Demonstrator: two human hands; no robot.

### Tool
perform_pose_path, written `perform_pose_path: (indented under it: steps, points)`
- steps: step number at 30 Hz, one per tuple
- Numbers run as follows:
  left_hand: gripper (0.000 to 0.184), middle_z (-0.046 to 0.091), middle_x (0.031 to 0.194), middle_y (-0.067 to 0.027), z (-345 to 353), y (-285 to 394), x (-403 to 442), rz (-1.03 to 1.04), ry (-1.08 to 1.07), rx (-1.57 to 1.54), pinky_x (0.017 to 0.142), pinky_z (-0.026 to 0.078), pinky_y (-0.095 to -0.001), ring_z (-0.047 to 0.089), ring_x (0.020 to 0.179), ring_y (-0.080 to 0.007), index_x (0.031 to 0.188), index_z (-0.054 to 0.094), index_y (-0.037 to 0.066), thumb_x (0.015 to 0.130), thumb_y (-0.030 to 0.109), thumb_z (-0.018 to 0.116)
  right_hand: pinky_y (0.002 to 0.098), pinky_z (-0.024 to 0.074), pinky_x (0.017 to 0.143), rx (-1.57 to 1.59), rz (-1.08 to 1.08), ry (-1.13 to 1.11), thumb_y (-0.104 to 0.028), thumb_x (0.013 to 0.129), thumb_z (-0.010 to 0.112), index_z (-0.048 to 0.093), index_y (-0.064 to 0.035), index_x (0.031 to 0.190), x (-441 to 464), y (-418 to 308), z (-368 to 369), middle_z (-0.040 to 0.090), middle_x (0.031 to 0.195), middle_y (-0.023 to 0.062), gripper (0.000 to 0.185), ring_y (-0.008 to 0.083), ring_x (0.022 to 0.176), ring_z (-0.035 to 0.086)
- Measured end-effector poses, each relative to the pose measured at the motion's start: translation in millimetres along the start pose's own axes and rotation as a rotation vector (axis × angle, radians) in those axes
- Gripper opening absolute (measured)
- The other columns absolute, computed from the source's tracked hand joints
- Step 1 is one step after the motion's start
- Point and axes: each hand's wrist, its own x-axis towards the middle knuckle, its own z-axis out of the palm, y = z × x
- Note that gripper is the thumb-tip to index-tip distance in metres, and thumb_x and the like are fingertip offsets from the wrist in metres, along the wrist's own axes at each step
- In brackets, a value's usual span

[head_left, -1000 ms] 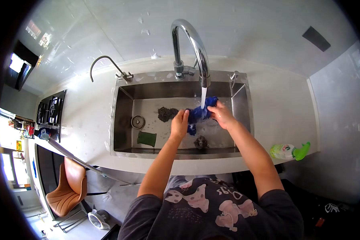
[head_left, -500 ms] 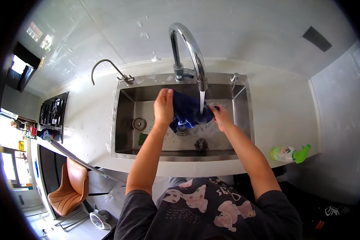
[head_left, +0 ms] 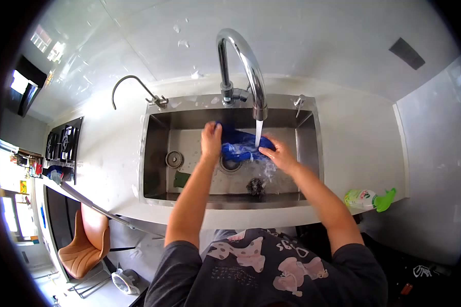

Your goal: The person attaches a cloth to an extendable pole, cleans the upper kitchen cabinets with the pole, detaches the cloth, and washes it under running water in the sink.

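A wet blue cloth (head_left: 239, 145) is stretched between my two hands, inside the steel sink (head_left: 230, 203). My left hand (head_left: 211, 139) pinches its left end. At the right end, my right hand (head_left: 278, 153) grips the cloth with the thumb on top. Water runs from the tall chrome faucet (head_left: 259, 94) onto the cloth close to my right hand and splashes off below. Beneath the cloth, a drain (head_left: 230, 165) is partly covered. A steel wool scrubber (head_left: 255, 187) lies on the sink floor, with a green pad (head_left: 182, 179) further left.
A round metal drain piece (head_left: 174, 159) sits at the sink's left. A thin second tap (head_left: 138, 82) rises behind the left corner. On the counter's right stands a green-topped spray bottle (head_left: 370, 199), lying on its side. A stove (head_left: 64, 145) and brown chair (head_left: 84, 243) are at left.
The cloth has come down a little and spread flatter, its lit blue face now under the stream. My left hand has lowered slightly; my right hand has turned, thumb over the cloth.
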Motion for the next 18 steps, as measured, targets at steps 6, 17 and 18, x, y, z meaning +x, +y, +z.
perform_pose_path:
  steps: [6, 17, 18]
  points:
    - [0.062, 0.059, 0.112, -0.0116, 78.8, -37.8, -66.3, -0.969, -0.385, -1.06, 0.093, 0.042, -0.049, 0.055, 0.102, -0.0327, 0.115, 0.054, 0.011, 0.084, 0.064, 0.04, 0.0276, 0.0447, 0.075, 0.246, 0.083, 0.32, -0.021, 0.082, 0.064, 0.055, -0.0024, 0.102, -21.4, -17.8, 57.6, 0.059, 0.089, 0.005, 0.029, 0.0128, 0.08, 0.055]
    - [0.038, 0.06, 0.107, -0.0102, 90.1, -16.6, -75.0, -1.028, -0.328, -1.019, 0.086, 0.048, -0.0405, 0.06, 0.094, -0.0241, 0.114, 0.054, 0.012, 0.095, 0.04, 0.036, 0.0452, 0.0472, 0.066, -0.709, 0.105, 0.411, -0.047, 0.076, 0.061, 0.062, -0.0079, 0.083, 25.8, 26.0, 47.8, 0.064, 0.084, 0.0148, 0.04, 0.0366, 0.08, 0.06]
    - [0.039, 0.059, 0.111, -0.0111, 93.4, -17.8, -78.6, -1.006, -0.277, -0.95, 0.089, 0.047, -0.043, 0.06, 0.096, -0.0262, 0.115, 0.053, 0.011, 0.095, 0.04, 0.036, 0.0456, 0.0475, 0.068, -0.701, 0.184, 0.402, -0.049, 0.076, 0.06, 0.063, -0.0082, 0.087, 34.3, 34.1, 39.2, 0.064, 0.085, 0.0154, 0.042, 0.0375, 0.081, 0.06]
